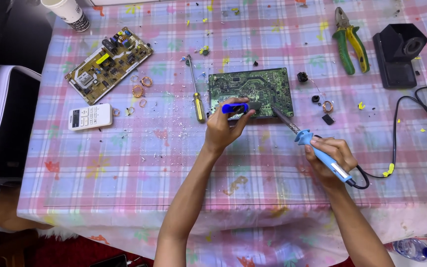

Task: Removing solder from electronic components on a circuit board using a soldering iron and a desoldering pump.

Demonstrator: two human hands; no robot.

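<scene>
The right hand (333,159) is gripping a blue-handled soldering iron (317,149), its tip touching the green circuit board (251,90) at table centre, while the left hand (222,129) is pinching a blue desoldering pump (234,109) beside it, which wants holding steady and close to the joint.

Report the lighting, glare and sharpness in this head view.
Head view: even, soft light on the checked tablecloth, no harsh glare; faint shadows under the left hand and right hand; green circuit board sharp; table edges bow slightly from wide-angle distortion; top-left corner dark.
</scene>
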